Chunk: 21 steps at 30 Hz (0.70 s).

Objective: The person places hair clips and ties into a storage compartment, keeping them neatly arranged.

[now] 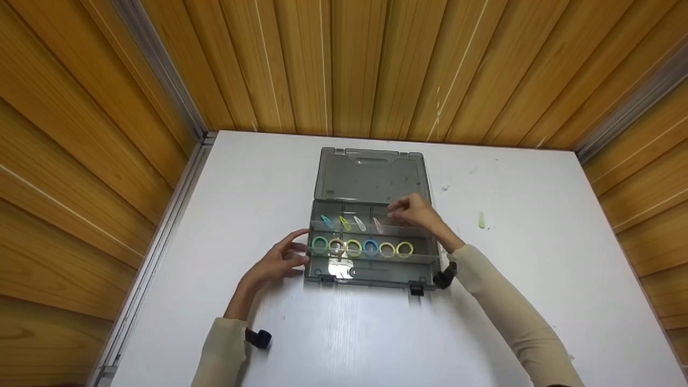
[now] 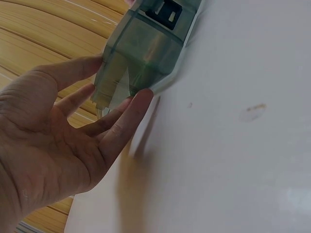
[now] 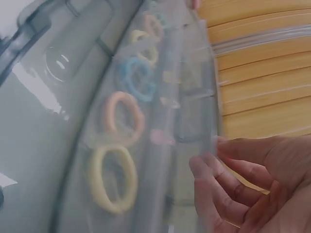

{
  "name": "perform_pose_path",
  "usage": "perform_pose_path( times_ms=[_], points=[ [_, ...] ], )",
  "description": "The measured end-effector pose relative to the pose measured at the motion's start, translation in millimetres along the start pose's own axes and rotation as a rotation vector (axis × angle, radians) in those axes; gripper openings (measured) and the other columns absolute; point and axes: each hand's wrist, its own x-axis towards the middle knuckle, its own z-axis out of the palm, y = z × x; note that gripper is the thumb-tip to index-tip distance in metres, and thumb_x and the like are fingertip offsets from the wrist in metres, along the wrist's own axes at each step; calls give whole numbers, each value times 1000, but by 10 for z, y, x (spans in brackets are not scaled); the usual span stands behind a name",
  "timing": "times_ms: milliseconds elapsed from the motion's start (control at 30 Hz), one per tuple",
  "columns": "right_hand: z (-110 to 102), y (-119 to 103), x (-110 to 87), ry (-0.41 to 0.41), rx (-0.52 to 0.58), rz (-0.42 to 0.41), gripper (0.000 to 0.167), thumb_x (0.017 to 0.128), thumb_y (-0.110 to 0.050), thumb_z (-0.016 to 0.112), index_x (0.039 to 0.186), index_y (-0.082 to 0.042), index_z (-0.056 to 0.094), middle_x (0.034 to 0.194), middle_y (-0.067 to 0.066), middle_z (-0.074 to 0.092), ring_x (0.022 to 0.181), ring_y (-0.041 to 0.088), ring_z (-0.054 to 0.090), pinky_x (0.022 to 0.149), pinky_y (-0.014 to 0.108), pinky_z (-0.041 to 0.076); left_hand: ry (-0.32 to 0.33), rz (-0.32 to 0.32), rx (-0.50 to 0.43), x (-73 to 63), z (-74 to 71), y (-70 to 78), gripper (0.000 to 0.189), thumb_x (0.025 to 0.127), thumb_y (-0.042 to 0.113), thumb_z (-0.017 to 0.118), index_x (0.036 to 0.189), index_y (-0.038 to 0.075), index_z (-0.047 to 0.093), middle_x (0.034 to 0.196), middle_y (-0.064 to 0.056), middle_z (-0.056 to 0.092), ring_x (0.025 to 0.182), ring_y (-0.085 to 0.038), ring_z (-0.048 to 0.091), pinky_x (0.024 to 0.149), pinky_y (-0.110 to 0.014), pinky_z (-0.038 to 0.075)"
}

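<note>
A grey see-through organizer box (image 1: pixel 355 274) lies with its lid raised. Hair clips in blue, yellow-green, white and pink (image 1: pixel 378 226) form its upper row. Below them stands a row of coloured rings, including a blue ring (image 1: pixel 371 248) and a pale yellow ring (image 3: pixel 114 179). My left hand (image 1: pixel 277 262) touches the box's left side with spread, mostly straight fingers (image 2: pixel 127 121). My right hand (image 1: pixel 416 212) is over the upper row, right of the pink clip, its thumb and fingertips (image 3: pixel 206 167) bent close together. I cannot tell whether something is between them.
A light green hair clip (image 1: pixel 481 220) lies on the white table (image 1: pixel 510 295), right of the box. The raised lid (image 1: pixel 371 174) stands toward the back. Wood-panelled walls (image 1: pixel 349 70) border the table. Black latches (image 1: pixel 416 290) are along the box's front edge.
</note>
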Motion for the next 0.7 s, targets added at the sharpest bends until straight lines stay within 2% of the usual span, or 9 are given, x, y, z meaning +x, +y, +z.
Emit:
perform_pose_path(
  times_ms=[100, 200, 400, 700],
  points=[
    [-195, 74, -106, 44, -28, -39, 23, 94, -10, 72, 110, 6, 75, 101, 23, 76, 69, 3, 63, 58, 14, 50, -7, 4, -1, 0, 1, -4, 74, 98, 14, 68, 161, 23, 30, 142, -28, 50, 117, -31, 66, 96, -51, 61],
    [-401, 186, -227, 73, -22, -20, 24, 95, -12, 72, 111, 5, 75, 100, 24, 76, 71, 9, 69, 58, 15, 53, -6, 8, -1, -4, -5, -6, 75, 98, 14, 69, 161, 22, 30, 142, -29, 50, 118, -33, 65, 97, -51, 60],
    [-729, 508, -464, 116, 38, 96, 30, 96, -12, 70, 120, 8, 70, 103, 26, 76, 77, 17, 77, 61, 17, 59, -3, 3, 21, -4, -9, 4, 75, 98, 14, 69, 161, 23, 30, 143, -29, 49, 119, -34, 65, 97, -52, 60],
    [-1002, 1038, -720, 183, 89, 230, 36, 99, -15, 66, 125, 10, 66, 109, 24, 75, 77, 10, 76, 67, 22, 62, 1, -11, 28, -2, 4, 10, 73, 99, 13, 67, 161, 25, 30, 144, -29, 47, 121, -36, 63, 99, -54, 59]
  ],
)
